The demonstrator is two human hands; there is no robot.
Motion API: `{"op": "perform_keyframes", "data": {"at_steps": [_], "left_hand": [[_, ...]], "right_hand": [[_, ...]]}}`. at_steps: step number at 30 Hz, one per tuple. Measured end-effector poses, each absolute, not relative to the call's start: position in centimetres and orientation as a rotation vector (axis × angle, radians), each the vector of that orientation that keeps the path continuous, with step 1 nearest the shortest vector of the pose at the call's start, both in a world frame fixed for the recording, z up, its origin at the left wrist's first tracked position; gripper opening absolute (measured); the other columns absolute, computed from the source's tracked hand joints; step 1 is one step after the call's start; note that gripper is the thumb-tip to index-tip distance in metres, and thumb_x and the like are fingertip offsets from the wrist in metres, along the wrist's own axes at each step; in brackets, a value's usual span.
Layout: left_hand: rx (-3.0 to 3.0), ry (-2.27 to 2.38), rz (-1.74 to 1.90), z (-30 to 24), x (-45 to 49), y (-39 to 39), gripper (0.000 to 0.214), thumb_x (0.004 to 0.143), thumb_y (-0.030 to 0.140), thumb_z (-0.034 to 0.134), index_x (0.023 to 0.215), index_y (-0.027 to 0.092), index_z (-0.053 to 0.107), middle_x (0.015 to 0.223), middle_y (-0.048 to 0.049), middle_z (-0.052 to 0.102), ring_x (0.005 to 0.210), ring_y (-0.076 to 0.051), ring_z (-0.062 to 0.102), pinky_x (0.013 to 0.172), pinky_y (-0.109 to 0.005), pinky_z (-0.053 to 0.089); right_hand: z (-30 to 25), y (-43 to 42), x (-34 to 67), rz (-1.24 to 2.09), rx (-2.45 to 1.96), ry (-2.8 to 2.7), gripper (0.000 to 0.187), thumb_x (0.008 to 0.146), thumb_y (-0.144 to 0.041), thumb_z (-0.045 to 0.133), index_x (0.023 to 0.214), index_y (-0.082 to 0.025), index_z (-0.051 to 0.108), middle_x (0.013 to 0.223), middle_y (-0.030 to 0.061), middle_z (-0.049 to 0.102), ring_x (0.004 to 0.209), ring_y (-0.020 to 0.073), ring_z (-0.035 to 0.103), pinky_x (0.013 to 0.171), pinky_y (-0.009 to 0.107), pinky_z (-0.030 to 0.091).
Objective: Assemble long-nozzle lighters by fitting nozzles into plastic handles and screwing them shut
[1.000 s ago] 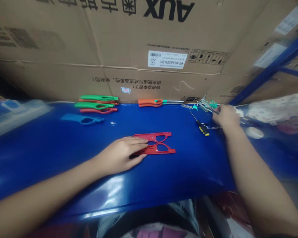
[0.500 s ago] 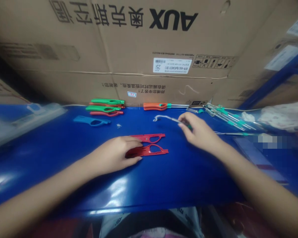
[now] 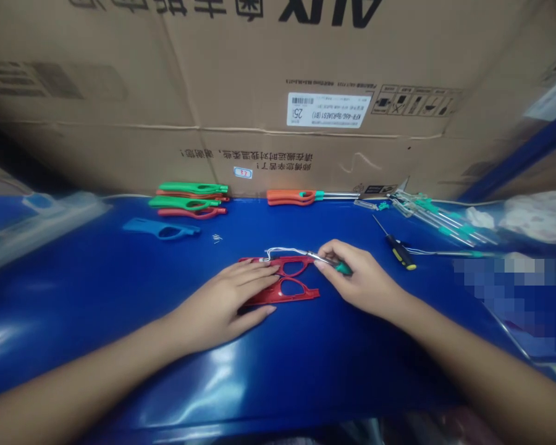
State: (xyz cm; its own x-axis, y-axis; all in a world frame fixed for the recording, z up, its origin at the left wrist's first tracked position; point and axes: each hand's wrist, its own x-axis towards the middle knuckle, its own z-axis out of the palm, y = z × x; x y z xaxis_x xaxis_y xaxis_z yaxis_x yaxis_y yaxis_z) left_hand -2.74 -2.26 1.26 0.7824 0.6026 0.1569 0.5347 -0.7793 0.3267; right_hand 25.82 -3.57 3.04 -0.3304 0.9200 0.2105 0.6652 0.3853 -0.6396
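Note:
Two red plastic handle shells lie side by side on the blue table, open sides up. My left hand rests flat on their left ends, fingers stretched out. My right hand pinches a thin metal tube with a green collar and white wire, laying it over the upper shell. The wire's curled end reaches to my left fingertips.
At the back stand green-and-red assembled lighters, a blue shell, an orange lighter and a heap of metal tubes. A black-and-yellow screwdriver lies right of my hand. A big cardboard box walls the rear.
My right hand went to the tube heap at the right, came back with one wired tube and now sets it on the upper red shell. My left hand stayed on the shells.

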Motion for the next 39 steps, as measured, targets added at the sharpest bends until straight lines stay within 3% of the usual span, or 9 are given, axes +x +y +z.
{"op": "perform_keyframes", "data": {"at_steps": [4, 10, 16, 18, 26, 29, 32, 35, 39], "left_hand": [[2.69, 0.863, 0.488, 1.2, -3.1, -2.4, 0.054, 0.094, 0.048, 0.062, 0.142, 0.024, 0.056, 0.145, -0.0075, 0.059, 0.137, -0.028, 0.053, 0.118, -0.054, 0.04], [2.624, 0.833, 0.686, 1.3, -2.8, -2.4, 0.038, 0.096, 0.034, 0.063, 0.133, 0.024, 0.063, 0.131, -0.0059, 0.069, 0.124, -0.023, 0.064, 0.112, -0.045, 0.048], [2.518, 0.958, 1.004, 2.4, -2.8, -2.5, 0.006, 0.092, 0.02, 0.068, 0.097, 0.017, 0.066, 0.093, -0.0036, 0.07, 0.085, -0.014, 0.066, 0.076, -0.025, 0.054], [2.516, 0.997, 1.076, 2.8, -2.9, -2.7, 0.011, 0.089, 0.019, 0.072, 0.09, 0.017, 0.062, 0.086, -0.0018, 0.066, 0.078, -0.012, 0.063, 0.07, -0.023, 0.052], [2.604, 0.771, 1.132, 3.0, -2.8, -3.2, 0.022, 0.086, 0.01, 0.074, 0.105, 0.016, 0.064, 0.095, -0.004, 0.069, 0.087, -0.013, 0.066, 0.08, -0.025, 0.055], [2.611, 0.765, 1.148, 3.0, -2.8, -3.3, 0.022, 0.086, 0.01, 0.074, 0.106, 0.015, 0.065, 0.095, -0.0045, 0.071, 0.087, -0.014, 0.067, 0.079, -0.026, 0.056], [2.618, 0.753, 1.162, 3.0, -2.9, -3.3, 0.022, 0.086, 0.011, 0.074, 0.106, 0.016, 0.066, 0.094, -0.0044, 0.072, 0.084, -0.015, 0.067, 0.077, -0.027, 0.056], [2.607, 0.775, 1.165, 3.1, -2.8, -3.3, 0.02, 0.087, 0.013, 0.074, 0.105, 0.016, 0.068, 0.091, -0.0044, 0.073, 0.083, -0.015, 0.067, 0.076, -0.028, 0.055], [2.55, 0.858, 1.208, 3.1, -2.8, -3.2, 0.011, 0.089, 0.016, 0.072, 0.099, 0.016, 0.07, 0.089, -0.0037, 0.074, 0.081, -0.015, 0.067, 0.075, -0.028, 0.055]], "right_hand": [[3.1, -3.8, 26.0, 0.634, -1.271, -2.192, 0.013, 0.1, -0.032, 0.053, 0.097, -0.022, 0.059, 0.089, 0.0001, 0.064, 0.076, 0.0122, 0.057, 0.067, 0.025, 0.042], [3.3, -4.0, 26.2, 0.599, -1.233, -2.233, 0.012, 0.1, -0.032, 0.054, 0.1, -0.021, 0.06, 0.092, 0.0004, 0.066, 0.078, 0.0118, 0.059, 0.069, 0.024, 0.042], [4.0, -4.1, 26.6, 0.689, -1.154, -2.176, 0.013, 0.1, -0.031, 0.055, 0.099, -0.021, 0.063, 0.088, 0.0003, 0.067, 0.077, 0.0114, 0.058, 0.071, 0.023, 0.044], [4.3, -4.1, 26.8, 0.73, -1.147, -2.174, 0.015, 0.1, -0.032, 0.055, 0.098, -0.02, 0.064, 0.088, 0.0005, 0.067, 0.077, 0.0116, 0.059, 0.071, 0.023, 0.045], [4.2, -4.1, 26.8, 0.812, -1.133, -2.172, 0.018, 0.099, -0.032, 0.055, 0.094, -0.019, 0.066, 0.078, -0.0007, 0.064, 0.069, 0.0104, 0.056, 0.066, 0.022, 0.044], [4.1, -4.1, 26.7, 0.767, -1.128, -2.201, 0.017, 0.1, -0.029, 0.054, 0.105, -0.019, 0.066, 0.079, -0.0007, 0.064, 0.068, 0.0103, 0.056, 0.064, 0.022, 0.044], [4.2, -4.3, 26.6, 0.722, -1.1, -2.263, 0.026, 0.102, -0.025, 0.05, 0.125, -0.022, 0.061, 0.097, 0.0025, 0.069, 0.077, 0.0114, 0.061, 0.07, 0.023, 0.047], [4.4, -4.4, 26.5, 0.721, -1.087, -2.334, 0.029, 0.103, -0.023, 0.046, 0.129, -0.023, 0.059, 0.118, 0.006, 0.069, 0.095, 0.0151, 0.065, 0.081, 0.027, 0.049], [4.4, -4.4, 26.5, 0.737, -1.104, -2.395, 0.029, 0.103, -0.023, 0.044, 0.128, -0.023, 0.058, 0.118, 0.0077, 0.069, 0.097, 0.0179, 0.065, 0.082, 0.03, 0.05]]}}
